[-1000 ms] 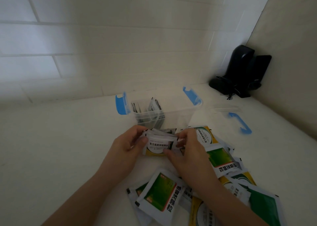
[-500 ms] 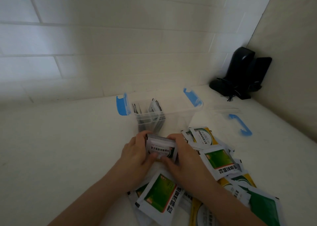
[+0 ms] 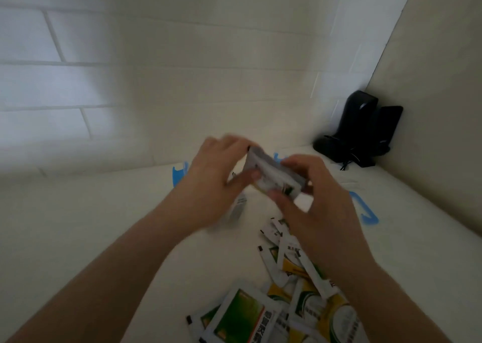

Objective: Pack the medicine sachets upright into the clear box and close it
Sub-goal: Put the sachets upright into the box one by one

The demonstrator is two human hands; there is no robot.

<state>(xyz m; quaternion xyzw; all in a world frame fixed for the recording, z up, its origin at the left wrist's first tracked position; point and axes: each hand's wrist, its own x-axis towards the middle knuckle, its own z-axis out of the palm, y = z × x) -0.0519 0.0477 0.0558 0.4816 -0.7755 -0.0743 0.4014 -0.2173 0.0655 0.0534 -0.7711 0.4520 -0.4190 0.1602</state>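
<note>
**Sachets lifted up over the box**

The fingers (image 3: 280, 196) of both hands curl round a small stack of sachets (image 3: 273, 177). The left hand (image 3: 214, 178) pinches one end and the right hand (image 3: 320, 202) grips the other. A moment ago the stack was low on the tabletop (image 3: 91, 225); now it is raised above the clear box (image 3: 236, 207). The box is mostly hidden and blurred, so its inside cannot be seen. Loose sachets (image 3: 292, 298) lie nearby.

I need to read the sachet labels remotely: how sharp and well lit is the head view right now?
Head view: motion-blurred around both hands, so the held sachets are smeared and unreadable; the left hand is blurrier than the right hand; lighting is dim and flat, without glare; wide-angle bending curves the wall tiles.
</note>
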